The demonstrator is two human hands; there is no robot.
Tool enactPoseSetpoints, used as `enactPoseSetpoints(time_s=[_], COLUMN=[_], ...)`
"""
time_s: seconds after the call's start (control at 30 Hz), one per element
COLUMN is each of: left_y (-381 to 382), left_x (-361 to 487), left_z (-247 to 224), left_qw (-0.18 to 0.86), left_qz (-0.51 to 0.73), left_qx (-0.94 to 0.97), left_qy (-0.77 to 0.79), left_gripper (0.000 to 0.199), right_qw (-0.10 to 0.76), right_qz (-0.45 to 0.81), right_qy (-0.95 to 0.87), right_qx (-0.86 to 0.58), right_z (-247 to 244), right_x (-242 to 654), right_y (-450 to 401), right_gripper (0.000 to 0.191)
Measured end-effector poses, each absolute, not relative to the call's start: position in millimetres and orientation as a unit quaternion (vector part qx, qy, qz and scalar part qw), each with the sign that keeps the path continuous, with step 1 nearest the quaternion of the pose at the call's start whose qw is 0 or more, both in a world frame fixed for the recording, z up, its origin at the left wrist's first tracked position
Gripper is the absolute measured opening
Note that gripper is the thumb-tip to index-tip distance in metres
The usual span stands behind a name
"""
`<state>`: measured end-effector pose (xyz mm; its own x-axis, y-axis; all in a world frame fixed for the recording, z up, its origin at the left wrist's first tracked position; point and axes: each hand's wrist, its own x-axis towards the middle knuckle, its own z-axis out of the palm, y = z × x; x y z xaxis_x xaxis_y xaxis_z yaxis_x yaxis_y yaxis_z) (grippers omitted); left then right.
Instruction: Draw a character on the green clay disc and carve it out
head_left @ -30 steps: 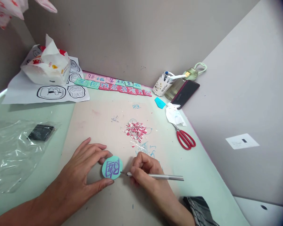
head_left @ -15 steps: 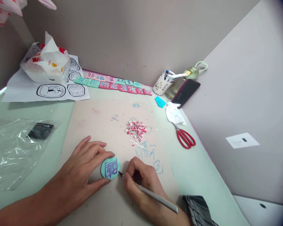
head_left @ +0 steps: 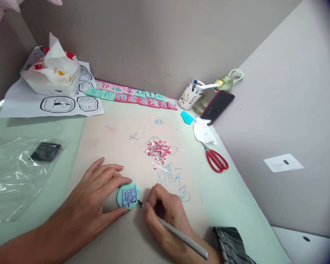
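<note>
A round mint-green disc (head_left: 128, 195) marked with a purple character lies on the beige mat (head_left: 104, 135). My left hand (head_left: 104, 194) grips its edge between thumb and forefinger, the thumb below and the forefinger above. In my right hand (head_left: 165, 209) is a silver craft knife (head_left: 183, 236), held like a pen. Its dark pointed tip is at the disc's right edge; whether it cuts in, I cannot tell. Beyond the hands sits a pile of red and white shavings (head_left: 158, 151). Blue pen marks (head_left: 177, 179) show on the mat near my right hand.
Rows of pink and green character tiles (head_left: 132, 98) line the back. On the right are red-handled scissors (head_left: 216, 160), crumpled tissue (head_left: 203, 130), a phone (head_left: 217, 106), a pen cup (head_left: 189, 96) and a bottle (head_left: 206, 99). To the left are a tissue pack (head_left: 55, 79) and a plastic bag (head_left: 13, 176).
Both hands, the disc and the knife keep nearly the same positions. The whole view has shifted very slightly.
</note>
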<state>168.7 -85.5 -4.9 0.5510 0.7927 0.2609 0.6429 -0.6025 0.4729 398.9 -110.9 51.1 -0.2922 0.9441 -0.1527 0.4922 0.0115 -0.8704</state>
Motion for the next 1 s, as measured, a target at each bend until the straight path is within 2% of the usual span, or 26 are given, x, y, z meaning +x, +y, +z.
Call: enactPoseSetpoints(time_s=[0.4, 0.57, 0.8, 1.0], left_y=[-89, -92, -99, -105], left_x=[180, 180, 173, 172], left_z=[0, -3, -14, -22], left_qw=[0.142, 0.177, 0.223, 0.283], left_qz=[0.252, 0.269, 0.298, 0.303], left_qx=[0.862, 0.841, 0.804, 0.759], left_qy=[0.417, 0.436, 0.462, 0.502], left_gripper=[0.036, 0.033, 0.044, 0.054], right_qw=[0.301, 0.325, 0.403, 0.441], right_qz=[0.472, 0.518, 0.676, 0.642], right_qy=[-0.608, -0.551, -0.405, -0.459], right_qx=[-0.563, -0.567, -0.464, -0.427], right_z=[40, 43, 40, 39], right_x=[397, 401, 406, 406], right_y=[-112, -103, -96, -104], right_gripper=[0.018, 0.018, 0.027, 0.031])
